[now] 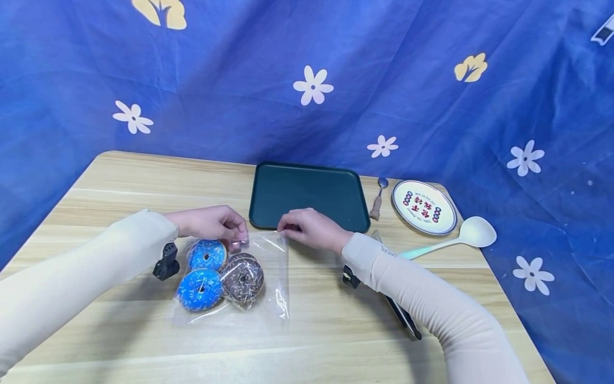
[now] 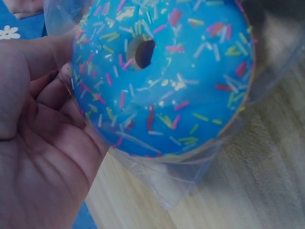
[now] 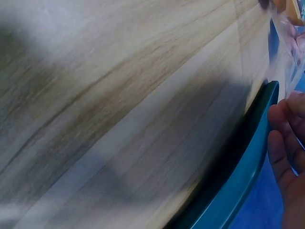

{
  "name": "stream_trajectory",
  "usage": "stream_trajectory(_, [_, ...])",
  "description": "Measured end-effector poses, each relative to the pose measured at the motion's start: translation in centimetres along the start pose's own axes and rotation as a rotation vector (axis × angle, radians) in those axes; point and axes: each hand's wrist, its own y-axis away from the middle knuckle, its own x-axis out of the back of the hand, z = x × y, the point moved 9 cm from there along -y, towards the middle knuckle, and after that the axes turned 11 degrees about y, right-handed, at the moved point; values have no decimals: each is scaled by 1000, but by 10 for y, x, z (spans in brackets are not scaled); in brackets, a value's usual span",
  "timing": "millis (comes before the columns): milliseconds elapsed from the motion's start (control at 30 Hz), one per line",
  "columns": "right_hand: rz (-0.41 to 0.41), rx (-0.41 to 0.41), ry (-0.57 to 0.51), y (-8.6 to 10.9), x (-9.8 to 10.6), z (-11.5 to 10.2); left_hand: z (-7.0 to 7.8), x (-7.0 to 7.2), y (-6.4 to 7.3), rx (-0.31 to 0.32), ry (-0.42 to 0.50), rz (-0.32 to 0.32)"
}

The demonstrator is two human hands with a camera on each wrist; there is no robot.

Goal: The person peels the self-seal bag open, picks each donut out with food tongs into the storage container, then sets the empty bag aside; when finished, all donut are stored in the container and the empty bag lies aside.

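A clear plastic bag (image 1: pixel 275 266) lies on the table with doughnuts inside it. Two have blue icing and sprinkles: an upper doughnut (image 1: pixel 203 248) and a lower doughnut (image 1: pixel 192 290). Beside them is a brown doughnut (image 1: pixel 232 272), perhaps with another under it. My left hand (image 1: pixel 211 221) pinches the bag's upper edge above the doughnuts; in the left wrist view a blue doughnut (image 2: pixel 176 109) shows through the film close to the palm. At the bag's upper right corner, my right hand (image 1: pixel 314 229) pinches the film between thumb and fingers, near the tray's front edge.
Behind the hands lies a dark green tray (image 1: pixel 307 194). To its right are a small spoon (image 1: pixel 376 205), a white plate (image 1: pixel 443 224) with red characters and a white ladle (image 1: pixel 477 232) with a pale green handle. Metal tongs (image 1: pixel 405 317) lie partly under the right forearm.
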Motion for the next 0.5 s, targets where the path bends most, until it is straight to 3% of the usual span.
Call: stream_trajectory(500, [-37,-60,34,-1,-4,-1,-2,0,-3,0,-8,-1])
